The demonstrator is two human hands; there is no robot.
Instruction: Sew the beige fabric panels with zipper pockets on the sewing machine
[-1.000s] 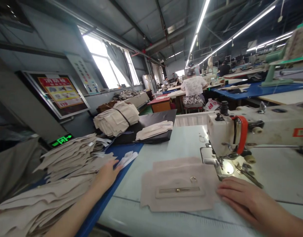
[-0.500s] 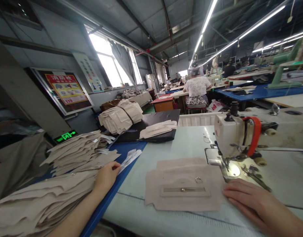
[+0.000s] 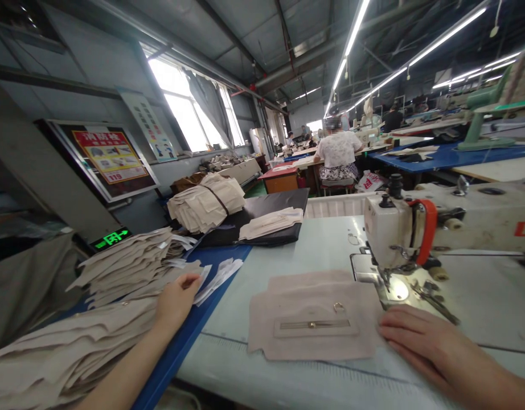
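Observation:
Between the beige fabric stacks and the white strips, my left hand (image 3: pixel 176 299) pinches a thin white strip (image 3: pixel 205 275). More white strips (image 3: pixel 222 277) lie on the blue surface just right of it. A beige fabric piece (image 3: pixel 262 324) with a zipper slot (image 3: pixel 312 325) and a small metal ring lies flat on the pale table. Resting at that piece's right edge is my right hand (image 3: pixel 429 344), palm down, fingers extended. The sewing machine (image 3: pixel 386 228) stands beyond my right hand, its lamp lit over the metal plate.
Beige fabric stacks (image 3: pixel 74 353) cover the left side. A tied fabric bundle (image 3: pixel 206 203) and a smaller pile (image 3: pixel 271 222) sit on a black sheet (image 3: pixel 283 200). Farther off, a person (image 3: pixel 338 148) sits at another table. A green fan stand (image 3: pixel 480 122) is at the right.
My left hand has drawn back slightly to the left, with a strip now apart from the other white strips. My right hand stays by the fabric piece. The whole view has shifted slightly.

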